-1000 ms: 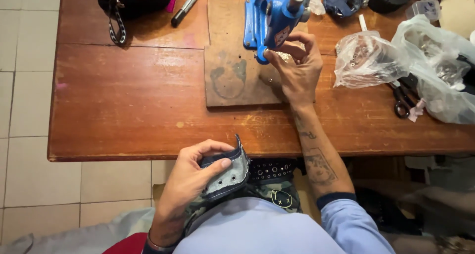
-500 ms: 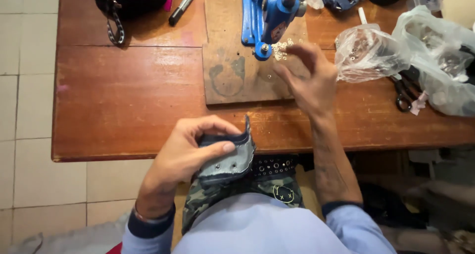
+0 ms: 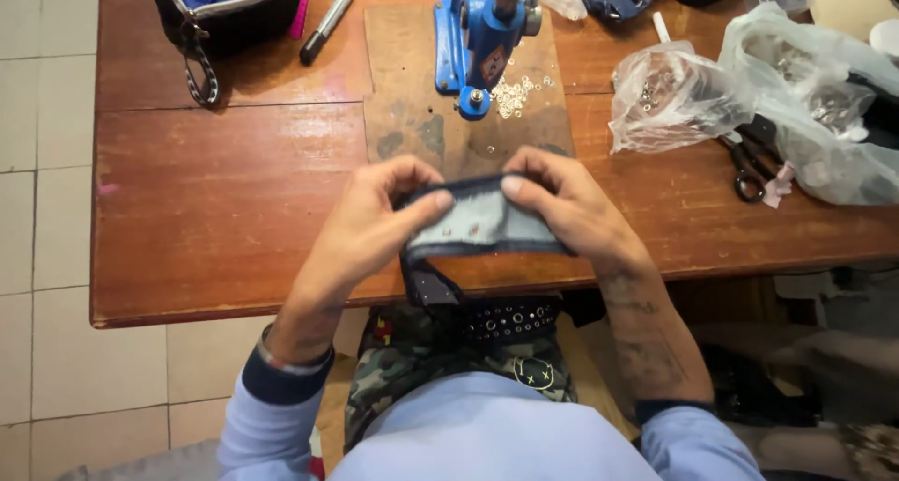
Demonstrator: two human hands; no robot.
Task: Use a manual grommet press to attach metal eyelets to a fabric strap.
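Note:
Both my hands hold a grey-blue denim strap [image 3: 482, 221] with dark edges above the near edge of the wooden table [image 3: 234, 200]. My left hand [image 3: 370, 223] pinches its left end, and my right hand [image 3: 567, 205] pinches its right end with the thumb on top. A dark studded piece of the same item hangs down toward my lap. Beyond my hands a blue hand press [image 3: 482, 36] stands on a worn wooden board [image 3: 412, 97], with a small heap of silver eyelets [image 3: 517, 92] beside its base.
Clear plastic bags of metal fittings [image 3: 674, 97] and a larger bag [image 3: 824, 106] lie at the right, with black scissors [image 3: 744, 167] between them. A black bag [image 3: 220, 8] and a black marker [image 3: 328, 20] sit at the far left. Tiled floor lies to the left.
My right hand came back from the eyelets by the press and took the strap's right end. My left hand lifted the strap from my lap up over the table edge.

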